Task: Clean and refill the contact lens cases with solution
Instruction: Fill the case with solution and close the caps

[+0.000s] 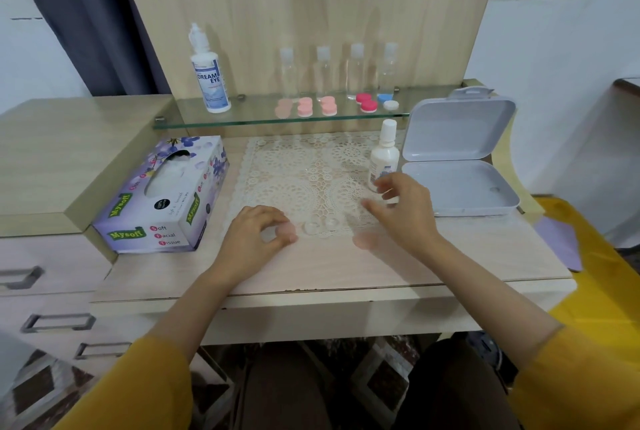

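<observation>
Clear lens case [320, 224] noted uncapped at the 6 o'clock edge of the lace mat [294, 170].
A tissue box [162, 194] is seen at 9 o'clock of the mat, and a solution bottle [209, 76] is stood on the glass shelf [259, 118] at 11 o'clock. A pale pink cap [286, 232], blurred, is pinched in the curled fingers of the left hand [252, 235], just left of the case. A second pink cap [362, 241] is laid on the desk [346, 267] at 5 o'clock. The right hand [405, 211] is held loosely spread, nothing gripped, by the small bottle [383, 152] at 3 o'clock; contact cannot be told. An open grey box [453, 159] is set beyond.
</observation>
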Motion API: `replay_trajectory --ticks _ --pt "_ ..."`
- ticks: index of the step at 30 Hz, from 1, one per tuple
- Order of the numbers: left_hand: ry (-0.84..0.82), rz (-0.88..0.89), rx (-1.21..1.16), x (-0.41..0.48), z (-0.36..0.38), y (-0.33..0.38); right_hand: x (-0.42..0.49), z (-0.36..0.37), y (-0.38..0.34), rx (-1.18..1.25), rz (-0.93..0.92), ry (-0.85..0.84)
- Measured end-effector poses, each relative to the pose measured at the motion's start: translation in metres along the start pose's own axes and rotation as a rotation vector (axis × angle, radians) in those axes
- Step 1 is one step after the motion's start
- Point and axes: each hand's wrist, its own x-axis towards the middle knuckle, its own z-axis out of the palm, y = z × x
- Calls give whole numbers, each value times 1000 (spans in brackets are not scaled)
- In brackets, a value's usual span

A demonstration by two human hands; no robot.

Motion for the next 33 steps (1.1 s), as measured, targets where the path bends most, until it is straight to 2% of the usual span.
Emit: replay_trajectory --ticks 6,10,15,29,33 --pt "54 -80 -162 2 -2 17 -4 14 -10 -132 -126 -246" --pt "42 -76 -177 6 -2 28 -2 24 -9 -191 -131 -339" --pt "-22 -26 -118 11 -1 38 -4 33 -10 -236 -144 -346" --pt "-80 60 72 19 10 33 -9 37 -6 -141 -176 -281" --pt "-131 77 59 20 9 32 -9 37 -5 -107 -174 -272"
